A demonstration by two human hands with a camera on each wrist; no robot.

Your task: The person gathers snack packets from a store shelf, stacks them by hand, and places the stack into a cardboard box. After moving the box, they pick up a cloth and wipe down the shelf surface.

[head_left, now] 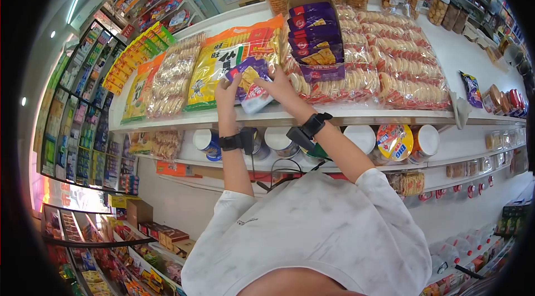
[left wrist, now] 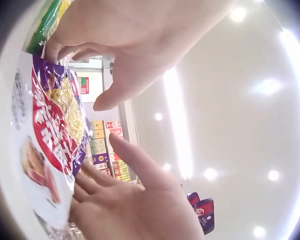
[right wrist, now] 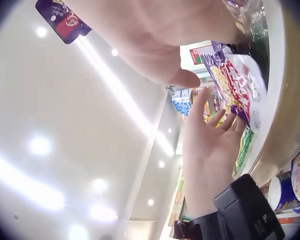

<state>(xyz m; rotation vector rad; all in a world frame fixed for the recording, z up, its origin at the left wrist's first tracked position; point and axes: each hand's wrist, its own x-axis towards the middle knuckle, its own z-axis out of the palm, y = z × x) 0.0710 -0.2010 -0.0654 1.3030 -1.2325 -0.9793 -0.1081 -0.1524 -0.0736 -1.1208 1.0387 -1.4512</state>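
Two hands meet over one small purple-and-white packet [head_left: 249,70], which sits in front of you near the counter's front edge, over the lower right part of the big yellow bag [head_left: 209,67]. Its printed face is turned up, with the white end nearest your body.

The step in hand looks like handling or settling this packet between both sides. To do it well, work with even, light contact from left and right so that it doesn't twist; the wrapper is glossy and probably slippery. Guide it by its edges rather than pressing on the middle, since the contents look crisp and may break. Mind the yellow bag as well: it is likely a soft, uneven support, and the packet could slide toward the counter's [head_left: 440,45] front. Give your right hand [head_left: 280,87] room beside the purple display box [head_left: 323,72], which stands just past it.

As for the grip, your left hand [head_left: 225,95] is at the packet's left side and your right at the other. In the wrist views, both thumbs stand well off the wrapper and point toward each other, with a wide gap between each thumb and its fingers. The fingers are relaxed and touch the packet's edges; you aren't pinching it. How far the fingertips reach underneath, I cannot tell.
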